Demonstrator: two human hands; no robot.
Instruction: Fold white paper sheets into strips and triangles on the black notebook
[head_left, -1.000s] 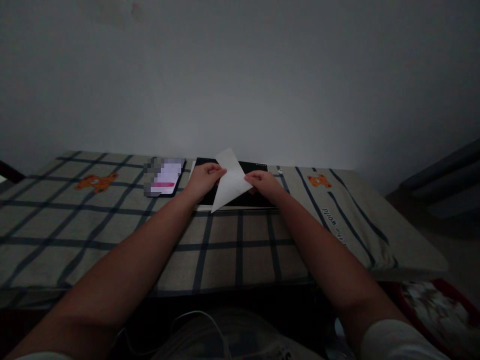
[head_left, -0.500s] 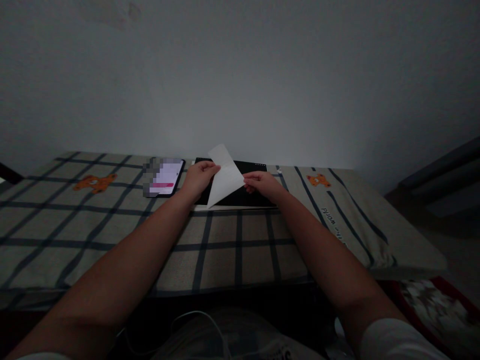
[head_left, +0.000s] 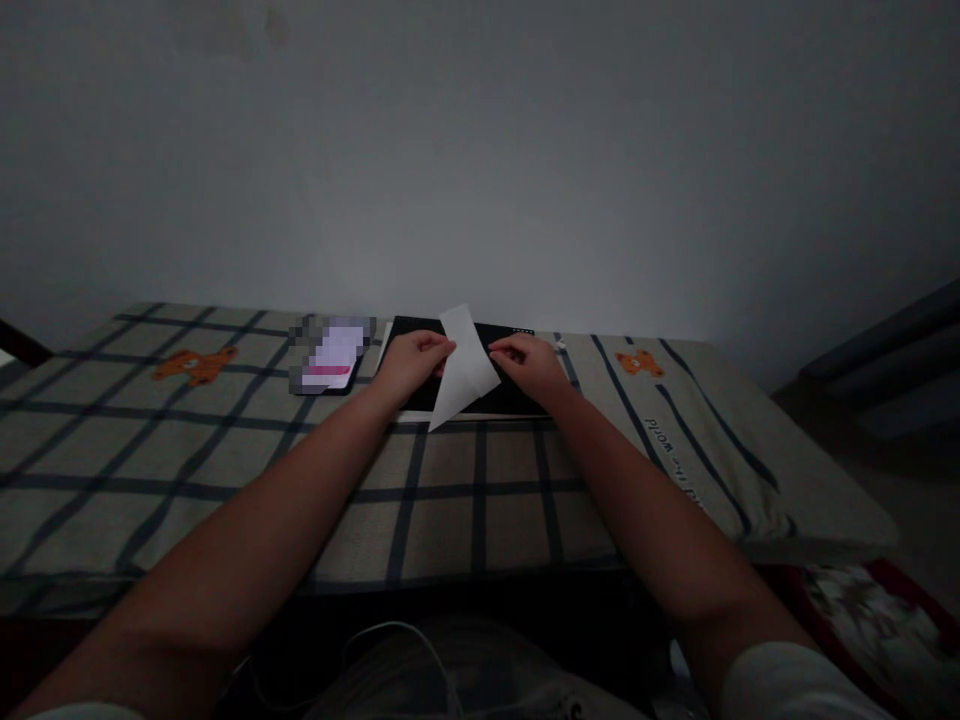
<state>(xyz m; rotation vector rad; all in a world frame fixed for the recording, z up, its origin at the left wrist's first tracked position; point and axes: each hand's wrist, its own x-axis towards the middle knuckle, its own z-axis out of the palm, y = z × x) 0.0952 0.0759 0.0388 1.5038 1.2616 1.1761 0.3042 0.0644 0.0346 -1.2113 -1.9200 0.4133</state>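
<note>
A folded sheet of white paper [head_left: 466, 365] with slanted edges and a pointed lower corner is held up over a flat black rectangular thing [head_left: 514, 397]. My left hand [head_left: 414, 362] pinches its left edge between thumb and fingers. At the right edge my right hand [head_left: 531, 366] has thumb and fingertips pressed together on the paper. The black thing has a row of small light marks at its far right corner; whether it is a notebook or a board I cannot tell. A pale layer shows beneath its near edge.
To the left lies a phone [head_left: 334, 355] with its screen lit and partly blurred out. The table has a checked cloth [head_left: 442, 500] with orange bear prints. A grey wall [head_left: 480, 150] stands right behind it. A white cable [head_left: 397, 626] hangs below the front edge.
The paper has shifted slightly right and towards me, and its lower corner now hangs past the black thing's near edge. My left hand has moved a little right; the right hand's fingers have curled more.
</note>
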